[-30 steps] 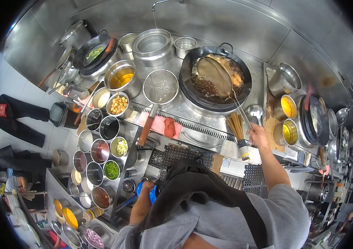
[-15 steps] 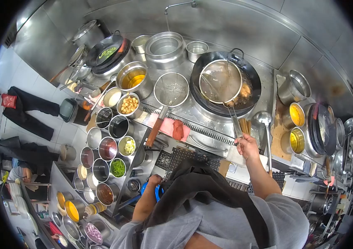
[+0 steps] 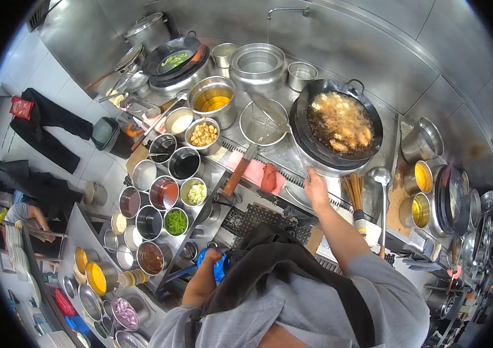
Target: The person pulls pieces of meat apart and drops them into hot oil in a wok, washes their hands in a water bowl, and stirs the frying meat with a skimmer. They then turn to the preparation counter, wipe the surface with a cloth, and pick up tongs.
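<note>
My right hand (image 3: 316, 187) is closed around the handle of a wire skimmer (image 3: 269, 110), whose tilted head is over a second round strainer (image 3: 265, 129) with a wooden handle. To the right of the skimmer a black wok (image 3: 375, 110) holds pieces of food (image 3: 342, 122) frying in bubbling oil. My left hand (image 3: 214, 255) is low at my side, closed on a blue object (image 3: 221, 270) that my arm and apron partly hide. A bamboo brush (image 3: 355, 197) and a steel ladle (image 3: 381, 177) are right of my right hand.
Several metal containers of sauces and cut vegetables, one with green strips (image 3: 175, 222), fill the left counter. A pot of yellow oil (image 3: 213, 102) stands behind. Another wok (image 3: 149, 61) sits at the back left. At far left is a person's arm (image 3: 37, 219).
My right hand has carried the skimmer left, out of the wok and over the strainer. The frying food is now uncovered. The view has shifted, and my left hand stays low.
</note>
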A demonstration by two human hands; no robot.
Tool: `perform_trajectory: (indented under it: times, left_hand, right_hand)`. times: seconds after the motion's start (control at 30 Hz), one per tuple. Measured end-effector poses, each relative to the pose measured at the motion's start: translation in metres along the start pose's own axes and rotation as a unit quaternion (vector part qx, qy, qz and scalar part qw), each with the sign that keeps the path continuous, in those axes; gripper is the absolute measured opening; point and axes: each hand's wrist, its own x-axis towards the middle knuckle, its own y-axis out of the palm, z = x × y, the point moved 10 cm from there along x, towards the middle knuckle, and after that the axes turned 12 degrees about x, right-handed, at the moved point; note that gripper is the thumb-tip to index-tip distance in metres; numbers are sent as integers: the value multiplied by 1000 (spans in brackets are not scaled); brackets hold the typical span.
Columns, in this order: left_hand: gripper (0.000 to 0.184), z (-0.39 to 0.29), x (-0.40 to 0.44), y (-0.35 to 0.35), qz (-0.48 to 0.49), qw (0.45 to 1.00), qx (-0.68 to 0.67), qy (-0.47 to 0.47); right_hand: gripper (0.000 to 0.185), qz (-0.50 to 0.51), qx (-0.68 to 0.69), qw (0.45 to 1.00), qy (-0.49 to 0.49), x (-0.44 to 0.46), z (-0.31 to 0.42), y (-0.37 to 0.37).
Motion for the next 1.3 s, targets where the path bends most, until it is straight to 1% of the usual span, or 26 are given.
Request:
perform_trajectory:
  times: [0.03,0.07,0.1,0.17,0.23,0.27,0.33,0.4,0.47,0.53,0.57,0.63,0.67,0.73,0.8,0.83,0.97,1.03,1.07,1.1,1.13,1.17,1.2,1.23,1.27,1.3]
  left_hand:
    - [33,9,-4,5,33,996,-74,-45]
    - [33,16,-9,9,67,983,-146,-89]
    - [33,19,-9,10,68,983,-146,-85]
    - [35,31,2,22,11,993,-111,-47]
    - [34,36,10,32,8,998,-69,-15]
    - [33,38,13,38,19,998,-54,-7]
    - [32,40,18,47,37,999,-36,2]
    - [32,40,19,47,54,998,-27,1]
    - [31,39,18,43,73,997,-29,-9]
    - [30,37,13,32,95,994,-41,-34]
    - [30,36,12,24,101,992,-50,-53]
    - [30,31,12,11,102,991,-50,-64]
    - [29,29,46,32,95,995,21,23]
    - [28,17,89,54,38,967,166,190]
    - [29,4,78,22,19,984,68,161]
    - [29,1,71,1,-1,991,-32,127]
    - [29,-24,77,-9,6,987,-11,160]
    - [27,-21,56,-19,106,994,1,-4]
    - [27,-23,52,-20,106,994,3,-5]
    - [27,-32,57,-14,58,989,110,87]
    - [27,-50,51,-17,8,961,213,176]
    - [27,-52,52,-16,10,960,216,176]
    - [28,-50,47,-23,53,977,169,117]
    - [29,-44,43,-23,96,986,120,58]
    - [29,-44,49,-20,97,986,123,55]
    - [28,-43,63,-12,95,984,132,67]
  right_hand:
    - [36,-30,-146,985,-93,2,20,5]
    - [36,-29,-148,984,-93,4,20,10]
    - [37,-37,-122,986,-104,4,28,9]
    - [39,-52,-103,987,-112,1,45,-8]
    - [38,-90,-24,990,-103,-4,64,-39]
    - [38,-97,-26,990,-100,-6,77,-55]
    - [35,-125,-20,992,-27,-6,83,-98]
    - [33,-167,-49,985,-10,0,77,-139]
    - [33,-217,-120,965,-82,6,68,-173]
    - [37,-207,-195,957,-59,11,52,-193]
    - [37,-211,-197,956,-58,10,40,-205]
    - [39,-114,-315,942,-33,10,6,-204]
    - [39,-116,-314,942,-31,1,1,-211]
    - [40,-89,-316,945,-14,-20,-4,-220]
    - [40,-86,-286,954,-28,-43,4,-230]
    - [41,-83,-254,963,-44,-53,11,-234]
    - [40,-113,-210,971,-12,-76,21,-256]
    - [36,-163,-166,972,-14,-83,22,-264]
    - [36,-164,-164,973,-12,-80,21,-262]
    - [36,-157,-145,977,22,-73,12,-258]
    - [36,-150,-125,979,56,-66,-1,-256]
    - [36,-156,-113,981,22,-54,-21,-251]
    - [36,-157,-111,981,24,-39,-37,-244]
    - [36,-157,-166,973,23,-23,-44,-235]
    - [36,-155,-220,963,21,-9,-47,-230]
    - [36,-154,-216,964,21,4,-49,-231]
